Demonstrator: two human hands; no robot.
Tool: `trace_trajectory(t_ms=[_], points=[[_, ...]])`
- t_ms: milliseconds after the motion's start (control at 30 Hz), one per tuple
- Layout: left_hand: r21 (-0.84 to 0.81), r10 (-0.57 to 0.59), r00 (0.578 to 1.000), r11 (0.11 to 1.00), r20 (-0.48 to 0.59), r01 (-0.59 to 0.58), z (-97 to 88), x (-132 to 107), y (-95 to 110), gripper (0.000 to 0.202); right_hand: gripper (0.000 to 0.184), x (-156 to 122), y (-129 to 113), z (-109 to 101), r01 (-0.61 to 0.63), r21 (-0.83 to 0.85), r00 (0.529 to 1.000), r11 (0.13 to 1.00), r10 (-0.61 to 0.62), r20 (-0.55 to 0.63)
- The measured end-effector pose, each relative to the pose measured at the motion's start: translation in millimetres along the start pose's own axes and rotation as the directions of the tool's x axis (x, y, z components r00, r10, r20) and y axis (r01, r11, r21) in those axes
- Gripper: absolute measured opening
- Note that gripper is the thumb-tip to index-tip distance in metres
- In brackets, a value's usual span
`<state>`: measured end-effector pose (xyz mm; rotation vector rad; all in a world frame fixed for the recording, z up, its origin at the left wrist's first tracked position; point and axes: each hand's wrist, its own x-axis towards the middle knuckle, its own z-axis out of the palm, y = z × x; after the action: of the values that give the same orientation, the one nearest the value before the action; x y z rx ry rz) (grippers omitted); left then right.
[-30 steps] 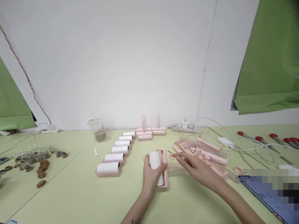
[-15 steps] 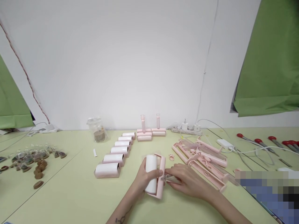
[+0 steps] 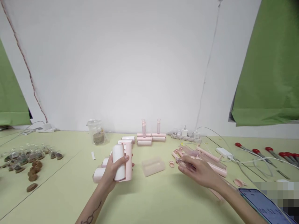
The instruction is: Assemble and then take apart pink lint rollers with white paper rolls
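In my left hand (image 3: pixel 114 168) is a lint roller head, its white sticky roll (image 3: pixel 118 163) set in a pink frame (image 3: pixel 128 161), held tilted above the table. My fingers wrap round it, the thumb across the front. My right hand (image 3: pixel 198 171) is at the pile of pink plastic parts on the right. Its thumb and forefinger pinch a small translucent pink piece (image 3: pixel 179 160), partly hidden and blurred. A translucent pale pink cover (image 3: pixel 153 167) lies between my hands, beside a small pink ring-shaped part (image 3: pixel 171 164).
Several white rolls in covers (image 3: pixel 99 174) form a row on the left. Lint rollers with upright handles (image 3: pixel 144 129) stand by the wall. Red-tipped tools (image 3: pixel 257 151), a white adapter (image 3: pixel 224 152) with cables and a phone (image 3: pixel 263 205) are at right.
My left hand has moved left with the lint roller head. My right hand has come away from the frame towards the parts pile. The pale cover now shows on the table.
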<state>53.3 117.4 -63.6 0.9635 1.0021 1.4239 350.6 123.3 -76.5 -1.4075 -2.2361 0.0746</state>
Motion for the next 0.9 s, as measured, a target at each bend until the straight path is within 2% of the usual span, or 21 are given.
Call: trace_trajectory(t_ms=[67, 133, 233, 333, 467, 667, 767, 900], points=[[-0.012, 0.045, 0.999, 0.999, 0.026, -0.044, 2.4, 3, 0, 0.045, 0.021, 16, -7, 8, 0.099, -0.059, 0.994, 0.993, -0.097, 0.046], [-0.036, 0.108, 0.994, 0.994, 0.032, -0.107, 10.5, 8, -9, 0.046, 0.025, 35, -19, 21, 0.201, -0.078, 0.977, 0.976, -0.194, 0.089], [-0.022, 0.176, 0.984, 0.984, -0.023, -0.177, 19.3, 16, -25, 0.047, 0.026, 62, -34, 39, 0.305, -0.052, 0.946, 0.951, -0.296, 0.134], [0.019, 0.186, 0.977, 0.983, -0.101, -0.185, 17.7, 17, -35, 0.051, 0.025, 80, -35, 50, 0.353, -0.032, 0.919, 0.935, -0.341, 0.198], [0.017, 0.181, 0.973, 0.984, -0.145, -0.180, 10.6, 14, -40, 0.053, 0.017, 85, -27, 59, 0.338, 0.006, 0.897, 0.941, -0.324, 0.302], [0.033, 0.162, 0.985, 0.987, -0.057, -0.160, 9.3, 15, -48, 0.048, 0.022, 72, -20, 56, 0.254, 0.072, 0.880, 0.965, -0.261, 0.397], [0.088, 0.148, 0.989, 0.985, -0.026, -0.146, 11.5, 14, -51, 0.047, 0.026, 65, -23, 50, 0.214, 0.065, 0.882, 0.975, -0.221, 0.416], [0.135, 0.129, 0.991, 0.983, -0.017, -0.126, 13.4, 13, -54, 0.048, 0.019, 53, -32, 42, 0.198, 0.073, 0.901, 0.977, -0.211, 0.379]])
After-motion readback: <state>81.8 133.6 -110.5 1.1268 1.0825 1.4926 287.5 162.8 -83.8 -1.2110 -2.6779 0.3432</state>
